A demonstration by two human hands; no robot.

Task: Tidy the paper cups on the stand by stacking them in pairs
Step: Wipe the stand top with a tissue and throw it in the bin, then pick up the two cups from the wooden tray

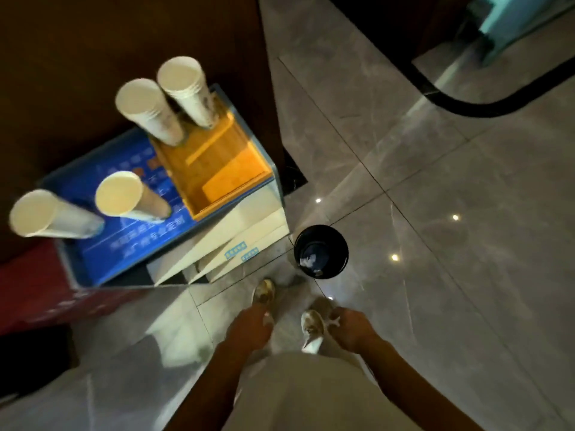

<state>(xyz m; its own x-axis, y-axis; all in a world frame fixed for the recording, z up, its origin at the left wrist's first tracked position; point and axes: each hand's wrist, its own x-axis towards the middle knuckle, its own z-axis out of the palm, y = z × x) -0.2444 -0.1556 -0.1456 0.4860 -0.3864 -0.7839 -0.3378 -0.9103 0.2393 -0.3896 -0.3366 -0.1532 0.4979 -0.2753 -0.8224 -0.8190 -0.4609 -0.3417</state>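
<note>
The person is wearing a pale beige garment [298,390] over the lower body and light, scuffed-looking shoes — a left shoe [264,291] and a right shoe [312,329]. Both forearms are showing bare — no sleeves, watch or rings are showing.

One head-worn view looks steeply down from standing height: the stand [161,213] sits upper left, the floor [435,197] fills the right, both hands hang low.
</note>
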